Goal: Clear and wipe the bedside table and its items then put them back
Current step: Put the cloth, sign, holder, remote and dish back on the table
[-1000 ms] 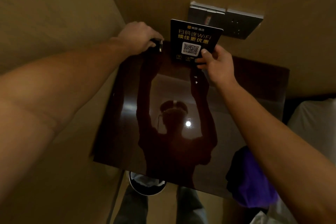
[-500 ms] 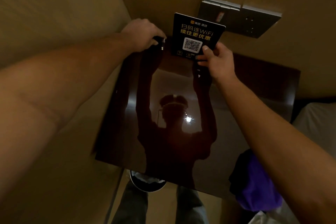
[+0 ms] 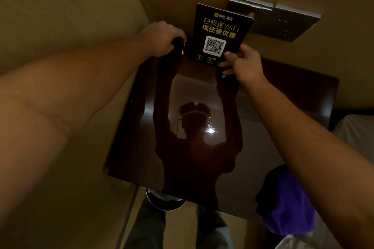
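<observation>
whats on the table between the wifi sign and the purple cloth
Nothing lies there in the head view: the glossy table top is bare between the WiFi sign at the back and the purple cloth at the front right corner, showing only reflections.

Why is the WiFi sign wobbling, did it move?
Cannot tell: the WiFi sign stays just left of the wall switch panel, gripped by the right hand; the camera shifted.

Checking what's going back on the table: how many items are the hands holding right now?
2. The left hand grips a small dark object at the table's back left corner; the right hand pinches the WiFi sign beside it.
</observation>
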